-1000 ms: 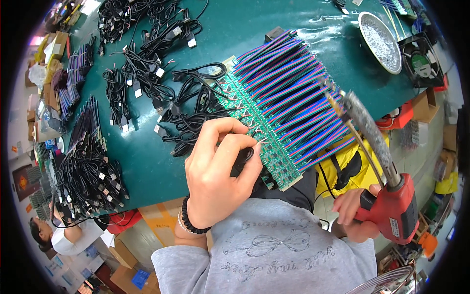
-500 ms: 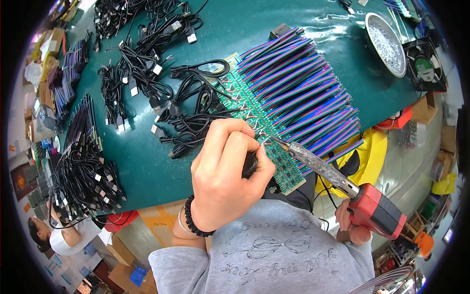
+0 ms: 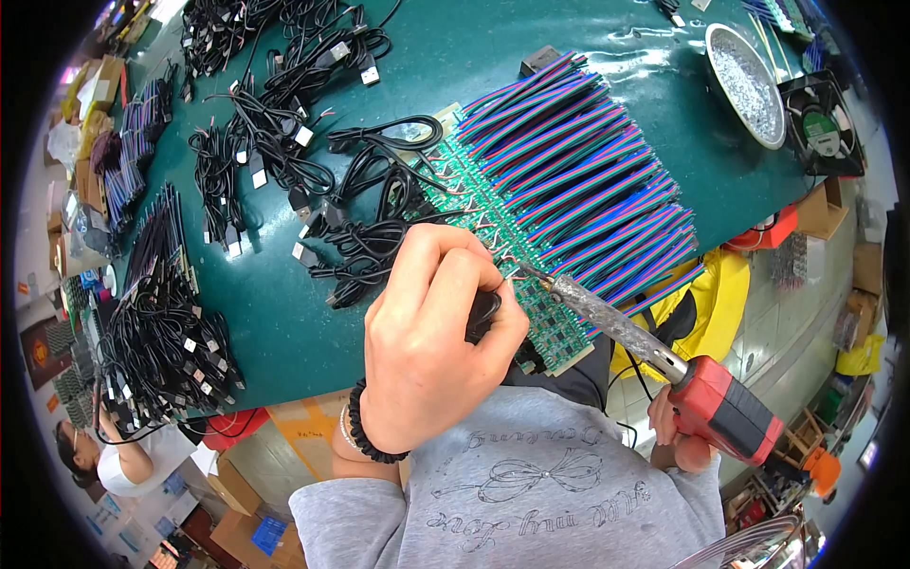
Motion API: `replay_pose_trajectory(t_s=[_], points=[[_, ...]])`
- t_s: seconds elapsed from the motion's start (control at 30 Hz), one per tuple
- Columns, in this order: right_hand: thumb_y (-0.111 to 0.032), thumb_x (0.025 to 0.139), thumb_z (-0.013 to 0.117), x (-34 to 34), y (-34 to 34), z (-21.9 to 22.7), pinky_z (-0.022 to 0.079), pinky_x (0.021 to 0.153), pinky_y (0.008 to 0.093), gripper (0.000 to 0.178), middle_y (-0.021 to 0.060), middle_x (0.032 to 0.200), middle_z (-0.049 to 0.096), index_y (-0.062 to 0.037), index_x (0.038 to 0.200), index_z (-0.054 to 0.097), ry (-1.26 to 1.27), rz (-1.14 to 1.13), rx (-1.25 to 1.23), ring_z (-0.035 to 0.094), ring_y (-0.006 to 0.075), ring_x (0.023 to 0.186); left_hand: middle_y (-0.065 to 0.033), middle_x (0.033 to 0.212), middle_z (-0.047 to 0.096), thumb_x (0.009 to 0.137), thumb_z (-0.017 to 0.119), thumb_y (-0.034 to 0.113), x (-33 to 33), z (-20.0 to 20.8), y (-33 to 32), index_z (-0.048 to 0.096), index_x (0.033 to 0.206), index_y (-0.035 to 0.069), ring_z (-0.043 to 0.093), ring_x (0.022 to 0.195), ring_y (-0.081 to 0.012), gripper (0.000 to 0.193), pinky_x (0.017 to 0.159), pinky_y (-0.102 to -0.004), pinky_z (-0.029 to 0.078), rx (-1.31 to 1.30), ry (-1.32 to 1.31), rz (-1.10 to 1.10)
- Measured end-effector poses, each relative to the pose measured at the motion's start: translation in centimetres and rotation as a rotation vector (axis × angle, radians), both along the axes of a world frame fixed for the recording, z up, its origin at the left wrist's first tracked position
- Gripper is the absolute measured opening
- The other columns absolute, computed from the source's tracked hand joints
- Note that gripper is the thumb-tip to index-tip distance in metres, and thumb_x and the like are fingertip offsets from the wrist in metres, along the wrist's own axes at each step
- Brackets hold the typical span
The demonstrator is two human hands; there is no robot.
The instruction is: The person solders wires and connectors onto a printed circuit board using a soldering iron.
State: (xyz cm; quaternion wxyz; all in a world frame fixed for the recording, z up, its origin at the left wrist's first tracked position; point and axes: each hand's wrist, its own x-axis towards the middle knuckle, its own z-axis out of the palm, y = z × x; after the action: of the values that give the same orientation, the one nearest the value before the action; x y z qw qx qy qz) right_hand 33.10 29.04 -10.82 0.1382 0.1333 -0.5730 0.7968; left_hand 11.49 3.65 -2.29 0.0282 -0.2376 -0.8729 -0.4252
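Looped black USB cables (image 3: 365, 248) lay on the green surface (image 3: 275, 327) at nine o'clock from the circuit-board panel (image 3: 543, 311). At seven, the left hand (image 3: 438, 343) pinched a black cable (image 3: 482, 315) over the panel. Striped ribbon wires (image 3: 597, 171) spread toward two. The soldering iron (image 3: 611, 322) pointed in from four, gripped by the right hand (image 3: 666, 429) at five.

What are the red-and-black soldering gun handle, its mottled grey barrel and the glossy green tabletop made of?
Soldering gun handle: probably smooth moulded plastic, by its crisp colour panels. Grey barrel: likely metal, shiny near the handle; its rough coating unclear. Green tabletop: perhaps rubber or vinyl, smooth with bright reflections.
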Motion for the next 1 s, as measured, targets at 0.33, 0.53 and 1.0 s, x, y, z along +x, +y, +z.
replay_pose_trajectory(t_s=[0.33, 0.53, 1.0], points=[[-0.008, 0.075, 0.083, 1.2, 0.6, -0.9, 0.057, 0.057, 0.0342, 0.023, 0.0084, 0.071, 0.065, -0.0043, 0.085, 0.063, -0.005, 0.027, -0.169, 0.065, 0.0197, 0.061, -0.0114, 0.087, 0.054, 0.068, 0.071, -0.008, 0.0, 0.1, 0.1, 0.056, 0.078, -0.001, 0.061, 0.067, -0.0254, 0.019, 0.055, -0.0341, 0.052, -0.023, 0.007, 0.01], [0.0, 0.071, 0.084, 1.7, 0.8, -1.9, 0.058, 0.06, 0.0362, 0.027, 0.0072, 0.078, 0.067, -0.0055, 0.088, 0.063, 0.1, 0.071, -0.236, 0.065, 0.0192, 0.064, -0.0113, 0.087, 0.054, 0.068, 0.071, -0.008, 0.1, 0.1, 0.2, 0.056, 0.077, -0.001, 0.061, 0.067, -0.0256, 0.019, 0.055, -0.0344, 0.052, -0.024, 0.006, 0.007], [-0.009, 0.077, 0.078, -0.7, -0.8, 0.1, 0.055, 0.059, 0.0347, 0.02, 0.0124, 0.074, 0.065, -0.0038, 0.086, 0.062, 0.063, 0.067, -0.211, 0.065, 0.0226, 0.063, -0.01, 0.09, 0.055, 0.067, 0.072, -0.006, 0.2, -0.1, 0.3, 0.058, 0.078, 0.002, 0.061, 0.065, -0.0234, 0.019, 0.053, -0.0339, 0.051, -0.029, 0.015, 0.018]])
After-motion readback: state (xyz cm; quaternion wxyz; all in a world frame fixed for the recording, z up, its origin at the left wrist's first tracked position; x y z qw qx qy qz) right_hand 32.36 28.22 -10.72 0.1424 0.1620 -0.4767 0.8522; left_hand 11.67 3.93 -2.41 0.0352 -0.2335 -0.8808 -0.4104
